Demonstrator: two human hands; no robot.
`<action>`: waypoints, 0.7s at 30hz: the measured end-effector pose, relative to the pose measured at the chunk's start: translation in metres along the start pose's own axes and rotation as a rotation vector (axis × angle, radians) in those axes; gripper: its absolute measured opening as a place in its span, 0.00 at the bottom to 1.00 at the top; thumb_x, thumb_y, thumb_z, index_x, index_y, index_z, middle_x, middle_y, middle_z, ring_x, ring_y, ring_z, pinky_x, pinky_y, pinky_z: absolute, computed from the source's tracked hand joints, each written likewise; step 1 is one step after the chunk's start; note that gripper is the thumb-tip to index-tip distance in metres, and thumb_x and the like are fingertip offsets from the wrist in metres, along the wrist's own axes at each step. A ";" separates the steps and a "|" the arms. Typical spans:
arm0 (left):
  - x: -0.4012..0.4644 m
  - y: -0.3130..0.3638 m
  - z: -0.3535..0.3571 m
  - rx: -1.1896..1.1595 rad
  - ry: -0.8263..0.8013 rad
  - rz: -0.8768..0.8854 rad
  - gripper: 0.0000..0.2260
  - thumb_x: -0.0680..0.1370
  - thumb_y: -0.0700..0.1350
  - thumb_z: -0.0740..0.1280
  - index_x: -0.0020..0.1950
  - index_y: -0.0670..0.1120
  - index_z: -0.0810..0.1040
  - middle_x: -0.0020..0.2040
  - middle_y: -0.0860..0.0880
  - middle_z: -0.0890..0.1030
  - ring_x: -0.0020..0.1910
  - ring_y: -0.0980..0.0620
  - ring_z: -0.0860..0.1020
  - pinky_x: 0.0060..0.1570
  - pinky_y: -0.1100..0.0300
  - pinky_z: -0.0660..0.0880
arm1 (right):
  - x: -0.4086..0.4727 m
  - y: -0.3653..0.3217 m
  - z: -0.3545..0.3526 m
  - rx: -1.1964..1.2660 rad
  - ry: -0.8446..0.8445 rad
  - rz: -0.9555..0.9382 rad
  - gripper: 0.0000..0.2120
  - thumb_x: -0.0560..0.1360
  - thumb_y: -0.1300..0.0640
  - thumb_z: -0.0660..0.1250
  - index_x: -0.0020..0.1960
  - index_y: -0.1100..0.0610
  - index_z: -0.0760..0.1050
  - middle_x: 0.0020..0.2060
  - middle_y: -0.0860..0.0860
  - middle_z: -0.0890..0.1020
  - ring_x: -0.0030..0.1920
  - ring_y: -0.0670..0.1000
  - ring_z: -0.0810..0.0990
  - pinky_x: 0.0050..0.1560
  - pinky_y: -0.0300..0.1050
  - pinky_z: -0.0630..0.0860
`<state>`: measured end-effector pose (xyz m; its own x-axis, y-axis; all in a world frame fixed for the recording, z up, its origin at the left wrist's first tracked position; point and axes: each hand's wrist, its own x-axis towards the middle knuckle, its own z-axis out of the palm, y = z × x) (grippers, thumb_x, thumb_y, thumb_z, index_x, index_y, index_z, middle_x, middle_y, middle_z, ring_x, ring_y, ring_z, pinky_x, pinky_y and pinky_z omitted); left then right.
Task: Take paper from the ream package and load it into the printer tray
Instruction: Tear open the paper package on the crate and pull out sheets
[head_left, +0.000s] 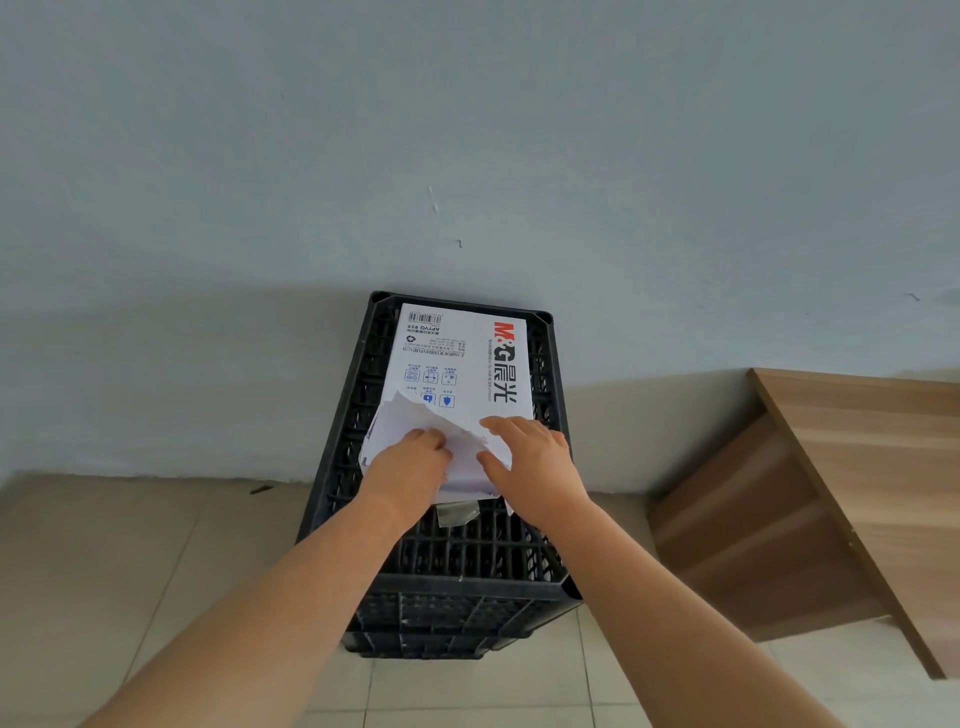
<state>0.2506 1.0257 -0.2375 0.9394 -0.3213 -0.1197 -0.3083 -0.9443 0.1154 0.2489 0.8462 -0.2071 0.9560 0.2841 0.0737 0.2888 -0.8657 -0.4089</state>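
Note:
A white ream package (460, 358) with red and black lettering lies flat on top of a black plastic crate (467, 561) that stands against the wall. Its near end is torn open, with crumpled white wrapper (395, 421) standing up there. My left hand (410, 462) grips the torn wrapper at the near left, fingers curled into it. Spread over the near right corner of the package, my right hand (524, 457) has its thumb tucked against the paper edge. No printer is in view.
The crate stands on a beige tiled floor (130, 571) beside a pale grey wall (467, 156). A wooden desk (857, 467) fills the right side, its edge close to the crate. A scrap of clear tape (457, 512) hangs below the package.

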 end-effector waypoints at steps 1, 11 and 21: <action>0.001 -0.001 0.002 0.002 -0.003 0.002 0.16 0.80 0.43 0.60 0.66 0.43 0.73 0.65 0.45 0.72 0.65 0.46 0.68 0.61 0.49 0.73 | 0.000 -0.001 0.000 0.000 -0.003 0.000 0.21 0.79 0.48 0.63 0.70 0.48 0.69 0.65 0.47 0.76 0.66 0.51 0.71 0.69 0.53 0.61; 0.009 -0.007 0.001 -0.193 -0.063 -0.063 0.15 0.80 0.44 0.60 0.64 0.42 0.76 0.64 0.46 0.74 0.64 0.47 0.70 0.62 0.51 0.71 | -0.003 -0.003 -0.003 -0.006 -0.019 0.020 0.20 0.79 0.48 0.62 0.70 0.49 0.69 0.65 0.47 0.76 0.66 0.51 0.71 0.69 0.52 0.61; 0.009 -0.008 -0.004 -0.432 -0.065 -0.198 0.13 0.77 0.44 0.62 0.59 0.43 0.78 0.59 0.47 0.77 0.56 0.46 0.76 0.55 0.53 0.74 | -0.005 -0.005 -0.001 0.007 -0.019 0.029 0.19 0.79 0.49 0.62 0.69 0.49 0.70 0.65 0.46 0.76 0.66 0.50 0.71 0.68 0.51 0.60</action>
<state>0.2620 1.0309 -0.2356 0.9581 -0.1549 -0.2411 -0.0205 -0.8761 0.4818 0.2432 0.8483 -0.2043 0.9628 0.2667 0.0444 0.2605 -0.8707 -0.4172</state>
